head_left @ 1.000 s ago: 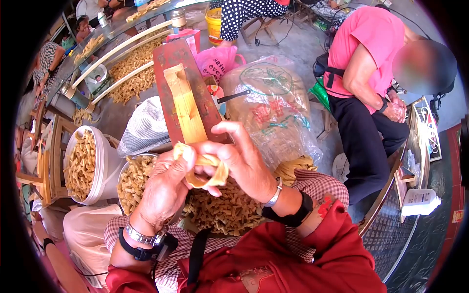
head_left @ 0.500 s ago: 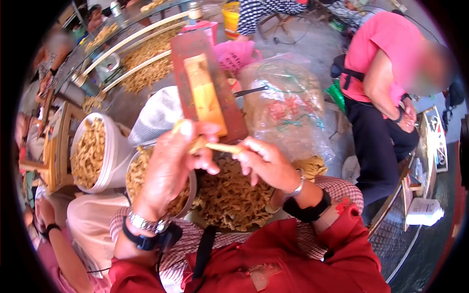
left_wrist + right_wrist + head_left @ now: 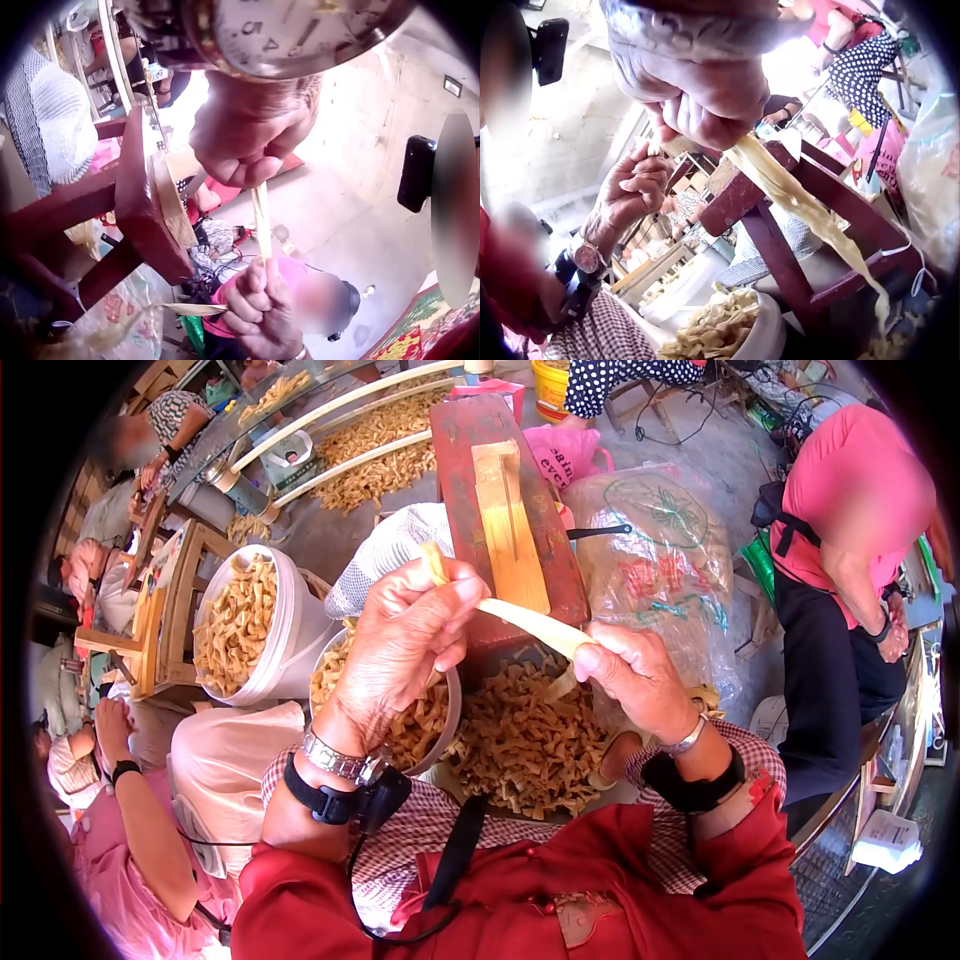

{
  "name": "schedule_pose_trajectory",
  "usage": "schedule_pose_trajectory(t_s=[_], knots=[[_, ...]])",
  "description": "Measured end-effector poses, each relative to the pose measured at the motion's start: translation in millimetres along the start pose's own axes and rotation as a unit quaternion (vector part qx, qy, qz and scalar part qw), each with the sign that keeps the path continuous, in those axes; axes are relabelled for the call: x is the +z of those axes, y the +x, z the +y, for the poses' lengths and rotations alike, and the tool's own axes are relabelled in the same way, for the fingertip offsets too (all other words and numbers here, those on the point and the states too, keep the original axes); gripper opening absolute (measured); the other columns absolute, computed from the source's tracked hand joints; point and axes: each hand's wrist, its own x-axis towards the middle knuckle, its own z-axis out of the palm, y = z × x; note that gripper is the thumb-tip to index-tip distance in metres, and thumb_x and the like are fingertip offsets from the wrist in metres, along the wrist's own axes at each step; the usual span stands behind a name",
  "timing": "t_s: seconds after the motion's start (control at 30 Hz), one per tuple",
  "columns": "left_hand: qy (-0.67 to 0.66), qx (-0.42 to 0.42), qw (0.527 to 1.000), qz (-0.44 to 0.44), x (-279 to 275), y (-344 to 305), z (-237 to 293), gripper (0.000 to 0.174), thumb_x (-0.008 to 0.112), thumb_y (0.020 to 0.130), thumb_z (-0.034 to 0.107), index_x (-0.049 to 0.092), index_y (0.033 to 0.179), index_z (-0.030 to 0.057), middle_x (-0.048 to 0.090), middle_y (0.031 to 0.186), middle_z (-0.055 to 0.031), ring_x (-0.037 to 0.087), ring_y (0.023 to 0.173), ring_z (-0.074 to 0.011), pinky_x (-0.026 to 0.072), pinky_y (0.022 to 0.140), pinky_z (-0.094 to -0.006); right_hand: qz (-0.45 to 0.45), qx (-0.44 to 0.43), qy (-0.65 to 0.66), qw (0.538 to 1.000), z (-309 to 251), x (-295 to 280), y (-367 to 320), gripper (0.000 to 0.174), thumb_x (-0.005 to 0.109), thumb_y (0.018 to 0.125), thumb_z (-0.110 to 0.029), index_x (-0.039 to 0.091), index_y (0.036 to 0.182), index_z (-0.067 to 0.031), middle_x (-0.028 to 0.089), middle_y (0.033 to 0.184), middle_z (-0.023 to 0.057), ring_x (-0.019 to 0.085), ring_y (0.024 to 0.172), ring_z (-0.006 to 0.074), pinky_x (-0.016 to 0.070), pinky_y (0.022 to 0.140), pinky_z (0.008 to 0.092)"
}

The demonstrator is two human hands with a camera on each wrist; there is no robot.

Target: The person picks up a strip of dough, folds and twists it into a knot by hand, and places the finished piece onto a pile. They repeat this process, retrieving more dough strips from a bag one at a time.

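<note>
A pale yellow, flat strip (image 3: 535,625) is stretched between the two hands, over a heap of knotted pieces (image 3: 530,740). My left hand (image 3: 410,625) pinches one end between thumb and curled fingers, with a short tip sticking up above them. The right hand (image 3: 645,675) grips the strip farther along, thumb on top. In the right wrist view a long tail of the strip (image 3: 802,202) hangs down from that hand. Beyond the hands, more flat strips (image 3: 510,530) lie on a narrow red wooden bench (image 3: 560,550).
At left stand a white bucket (image 3: 300,630) and a second tub (image 3: 455,710), both holding knotted pieces. A clear plastic sack (image 3: 655,570) lies right of the bench, beside a dark handle (image 3: 600,532). People sit on both sides; one in pink (image 3: 850,490) is at right.
The hands were close together around a looped strip; they have since drawn apart, pulling it straight between them. The head view has turned, so the surroundings sit farther right.
</note>
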Motion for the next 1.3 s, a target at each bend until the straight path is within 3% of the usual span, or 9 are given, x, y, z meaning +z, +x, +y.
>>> schedule_pose_trajectory(t_s=[0.37, 0.5, 0.6, 0.73, 0.8, 0.9, 0.93, 1.03, 1.3], knots=[[0.052, 0.102, 0.993, 0.032, 6, 62, 20, 0.011, 0.058, 0.09, 0.016, 0.061, 0.089, 0.0051, 0.048, 0.065, 0.0046, 0.033, 0.048, -0.002, 0.0329, 0.043, -0.0187, 0.157, -0.104, -0.235, 0.954, -12, -39, 75, 0.026, 0.05, 0.09, -0.025, 0.055, 0.079, -0.0026, 0.052, 0.061, 0.0181, 0.054, 0.058, 0.0351, 0.0396, 0.053, 0.0405], [0.208, 0.099, 0.969, 0.088, -12, 80, -8, 0.01, 0.059, 0.089, 0.014, 0.062, 0.085, 0.0055, 0.049, 0.058, 0.0048, 0.043, 0.048, -0.0035, 0.0363, 0.042, -0.0192, 0.15, -0.103, -0.322, 0.929, 32, -28, 84, 0.019, 0.053, 0.088, -0.022, 0.056, 0.081, -0.0051, 0.056, 0.066, 0.0194, 0.054, 0.063, 0.0405, 0.0404, 0.054, 0.0437], [0.444, 0.15, 0.872, 0.145, -36, 76, -21, 0.017, 0.057, 0.088, 0.014, 0.065, 0.077, 0.0046, 0.053, 0.056, 0.0047, 0.039, 0.044, -0.0027, 0.0312, 0.039, -0.0203, 0.131, -0.098, -0.292, 0.942, 44, -27, 73, 0.017, 0.052, 0.088, -0.02, 0.057, 0.082, -0.0046, 0.055, 0.063, 0.0164, 0.054, 0.058, 0.0353, 0.0413, 0.053, 0.0409], [0.378, -0.087, 0.919, -0.066, -11, 20, 27, 0.022, 0.06, 0.09, 0.023, 0.069, 0.085, 0.0038, 0.056, 0.061, 0.0048, 0.043, 0.051, -0.0026, 0.0371, 0.048, -0.02, 0.106, -0.049, -0.099, 0.988, 5, -21, 44, 0.025, 0.052, 0.093, -0.022, 0.057, 0.082, -0.001, 0.048, 0.066, 0.0007, 0.046, 0.064, 0.0093, 0.037, 0.058, 0.0244], [0.42, -0.167, 0.874, -0.178, -3, 8, 26, 0.023, 0.06, 0.09, 0.025, 0.069, 0.09, 0.0033, 0.057, 0.062, 0.004, 0.045, 0.051, -0.0045, 0.0386, 0.049, -0.0203, 0.09, -0.096, -0.076, 0.988, -5, -2, 30, 0.022, 0.054, 0.092, -0.02, 0.057, 0.08, -0.002, 0.051, 0.067, 0.0038, 0.05, 0.06, 0.0145, 0.0388, 0.055, 0.0272], [0.295, -0.04, 0.899, -0.322, -21, 4, -8, 0.028, 0.057, 0.092, 0.029, 0.065, 0.097, 0.003, 0.06, 0.072, -0.0016, 0.047, 0.055, -0.0057, 0.0413, 0.051, -0.0222, 0.046, -0.233, -0.079, 0.968, -21, 24, 14, 0.014, 0.062, 0.086, -0.017, 0.057, 0.079, -0.0049, 0.051, 0.067, 0.0074, 0.053, 0.056, 0.0234, 0.0405, 0.05, 0.0325], [0.29, -0.239, 0.883, -0.282, -19, 6, -11, 0.034, 0.053, 0.094, 0.035, 0.064, 0.094, 0.0035, 0.06, 0.076, -0.0014, 0.049, 0.059, -0.0047, 0.0419, 0.053, -0.0219, 0.045, -0.297, -0.084, 0.95, -18, 35, 13, 0.014, 0.064, 0.083, -0.016, 0.056, 0.079, -0.0062, 0.05, 0.067, 0.0077, 0.053, 0.055, 0.0249, 0.0405, 0.048, 0.0338], [0.093, -0.284, 0.95, -0.089, 4, -4, -49, 0.041, 0.052, 0.093, 0.043, 0.063, 0.089, 0.0036, 0.061, 0.075, 0.0003, 0.051, 0.065, -0.004, 0.0439, 0.059, -0.0202, 0.06, -0.331, -0.065, 0.939, -15, 63, 0, 0.019, 0.067, 0.079, -0.019, 0.051, 0.073, -0.0095, 0.048, 0.065, 0.0036, 0.052, 0.055, 0.0217, 0.0383, 0.048, 0.0348], [-0.1, -0.327, 0.939, -0.017, 38, -4, -49, 0.03, 0.056, 0.092, 0.034, 0.057, 0.096, 0.0044, 0.052, 0.069, -0.0011, 0.047, 0.059, -0.0097, 0.0416, 0.055, -0.0229, -0.015, -0.238, 0.048, 0.97, -13, 81, -25, 0.022, 0.063, 0.083, -0.019, 0.048, 0.074, -0.0065, 0.047, 0.066, 0.0087, 0.051, 0.061, 0.03, 0.0396, 0.054, 0.0378]])
